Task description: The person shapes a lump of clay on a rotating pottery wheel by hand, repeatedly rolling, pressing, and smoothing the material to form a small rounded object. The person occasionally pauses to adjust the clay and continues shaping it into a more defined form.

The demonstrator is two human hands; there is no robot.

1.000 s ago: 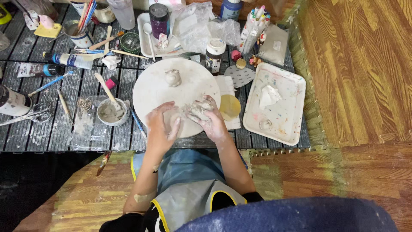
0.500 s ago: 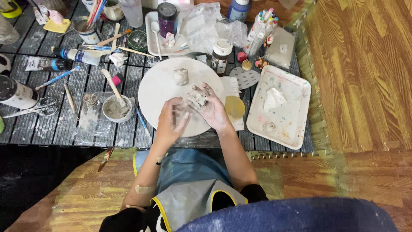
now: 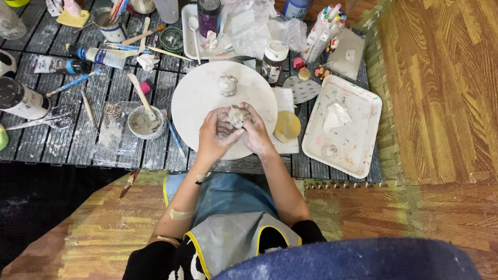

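- The left hand (image 3: 215,136) and the right hand (image 3: 255,132) meet over the near half of a round white board (image 3: 197,98), fingers curled in around a small lump of grey clay (image 3: 236,117).
- Both hands are closed on the lump; only its top shows between the thumbs, and the rest is covered by fingers and palms, so its shape cannot be made out.
- A second small clay piece (image 3: 227,85) sits alone on the far part of the board, well apart from the hands; its details are too small to read.
- The near edge of the board is hidden under the wrists.
- Left of the board, a small bowl (image 3: 145,123) of grey slurry holds a wooden stick, and a blue-handled brush (image 3: 175,139) lies between bowl and board.
- Right of the board, a yellow sponge (image 3: 287,126) lies just beside the right hand, and a white tray (image 3: 358,103) carries a crumpled white scrap.
- The slatted grey surface (image 3: 52,142) is crowded at the far side with jars, paint tubes and crinkled plastic, many cut off by the top edge.
- Scissors (image 3: 46,118) lie at the left, partly overlapped by a dark bottle that the left edge cuts off.
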